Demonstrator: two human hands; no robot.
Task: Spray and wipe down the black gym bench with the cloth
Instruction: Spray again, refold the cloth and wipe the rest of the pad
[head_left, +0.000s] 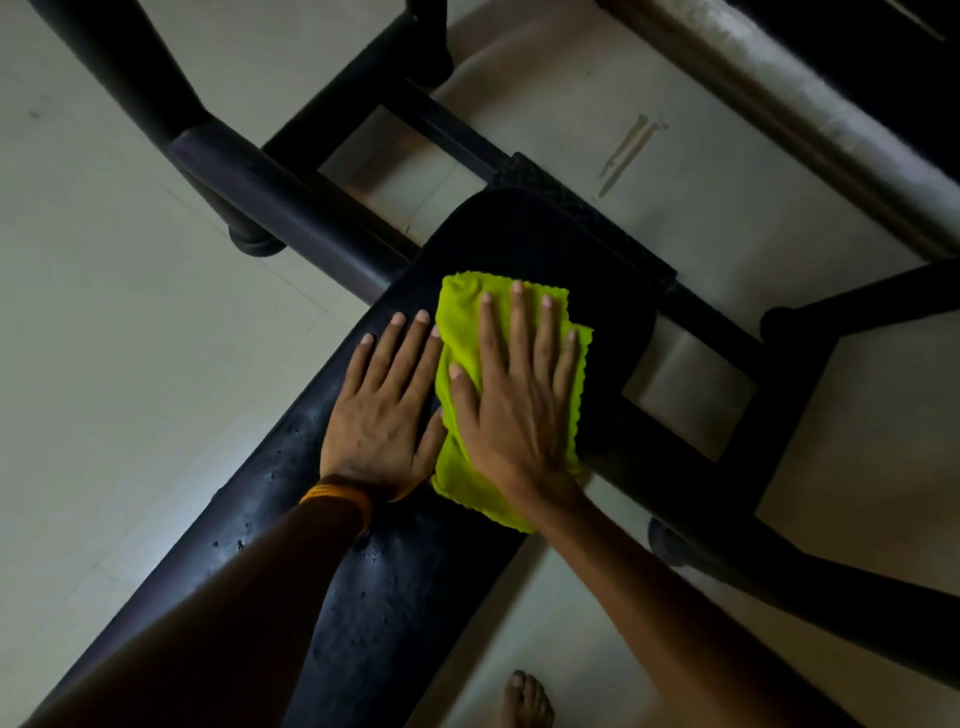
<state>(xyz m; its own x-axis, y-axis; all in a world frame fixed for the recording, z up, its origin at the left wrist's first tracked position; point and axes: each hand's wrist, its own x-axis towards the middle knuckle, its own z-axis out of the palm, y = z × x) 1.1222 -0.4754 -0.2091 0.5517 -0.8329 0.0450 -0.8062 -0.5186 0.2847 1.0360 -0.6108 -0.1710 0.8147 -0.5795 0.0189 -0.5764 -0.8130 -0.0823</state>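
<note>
Head view: dim room, pale floor (130, 338).
Bench (374, 597): black, scuffed.
Right hand (519, 405): fingers spread flat on cloth (457, 322).
Left hand (384, 410): fingers apart, flat on bench.

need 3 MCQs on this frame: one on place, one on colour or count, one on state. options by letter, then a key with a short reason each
1. Where does the cloth lie?
A. on the floor
B. on the bench pad
C. over the metal frame

2. What colour is the cloth?
A. white
B. red
C. yellow-green

3. How does the right hand meet the cloth?
A. pressed flat, fingers spread
B. pinching one corner
C. hovering clear of it

Key:
1 B, black padding shows on all sides of it.
2 C, bright against the dark pad.
3 A, the palm covers the cloth's middle; the left hand lies flat beside it on the pad.
</note>
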